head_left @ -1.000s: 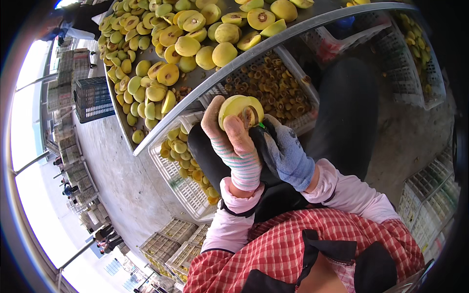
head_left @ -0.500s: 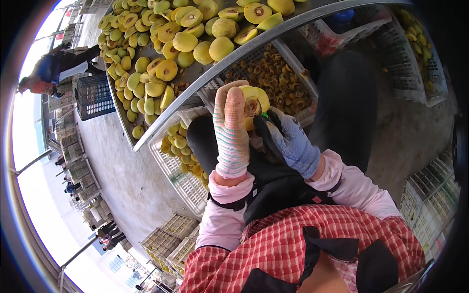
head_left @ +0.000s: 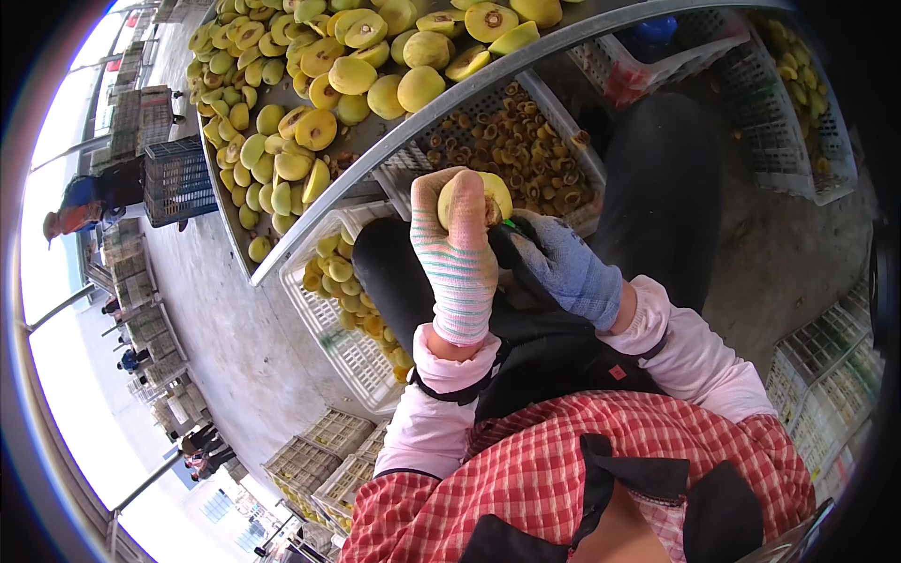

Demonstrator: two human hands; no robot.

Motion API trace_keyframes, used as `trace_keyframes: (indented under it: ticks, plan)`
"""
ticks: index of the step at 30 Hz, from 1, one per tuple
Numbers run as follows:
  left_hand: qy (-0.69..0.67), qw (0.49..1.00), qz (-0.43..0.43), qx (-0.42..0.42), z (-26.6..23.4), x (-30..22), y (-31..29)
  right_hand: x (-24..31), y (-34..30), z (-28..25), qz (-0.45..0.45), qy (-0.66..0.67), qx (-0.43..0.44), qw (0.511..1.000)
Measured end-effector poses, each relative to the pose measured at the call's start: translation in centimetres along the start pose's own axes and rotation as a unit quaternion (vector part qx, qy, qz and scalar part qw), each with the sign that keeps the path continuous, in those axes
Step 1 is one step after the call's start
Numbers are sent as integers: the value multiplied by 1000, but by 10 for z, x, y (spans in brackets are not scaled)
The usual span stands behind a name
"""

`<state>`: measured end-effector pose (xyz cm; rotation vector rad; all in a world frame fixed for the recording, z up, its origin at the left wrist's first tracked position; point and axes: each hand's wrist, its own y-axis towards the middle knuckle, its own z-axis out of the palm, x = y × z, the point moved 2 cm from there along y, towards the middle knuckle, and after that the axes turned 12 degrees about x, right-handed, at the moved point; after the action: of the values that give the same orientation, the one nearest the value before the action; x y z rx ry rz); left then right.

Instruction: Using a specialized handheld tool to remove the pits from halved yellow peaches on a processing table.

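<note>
My left hand [head_left: 457, 244], in a pale striped glove, is closed around a yellow peach half [head_left: 495, 194], its cut side turned to the right. My right hand [head_left: 567, 270], in a blue and black glove, grips a small tool whose green part [head_left: 510, 224] shows beside the cut face. The tool's tip is hidden against the fruit, so its exact kind cannot be seen. Beneath both hands lies a crate of brown pits and scraps [head_left: 549, 155]. A white crate [head_left: 361, 361] of yellow peach pieces stands beside my left knee.
A metal-edged table [head_left: 324, 199] heaped with peach halves [head_left: 352, 75] spans the upper left. Right of my legs are a red and white crate [head_left: 627, 86] and a grey crate [head_left: 774, 155]. At far left a person [head_left: 94, 202] is by a dark blue crate [head_left: 176, 183].
My left hand has rolled its fingers further over the peach half, turning its cut face to the right. My right hand stays close to it. The person at far left has moved nearer the dark blue crate.
</note>
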<state>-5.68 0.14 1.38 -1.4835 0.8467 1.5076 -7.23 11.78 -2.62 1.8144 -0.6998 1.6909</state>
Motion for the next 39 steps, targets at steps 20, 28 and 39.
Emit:
trace_keyframes:
  ticks: [20, 28, 39]
  plan:
    - [29, 988, -5, 154, -13, 19, 1, -4, -19, 11, 222, 607, 217, 731]
    - [-207, 959, -123, 148, -4, 30, -11, -8, -27, 26, 225, 791, 268, 501]
    - [-418, 858, -279, -109, -40, 38, -20, -16, -19, 36, 138, 743, 282, 591]
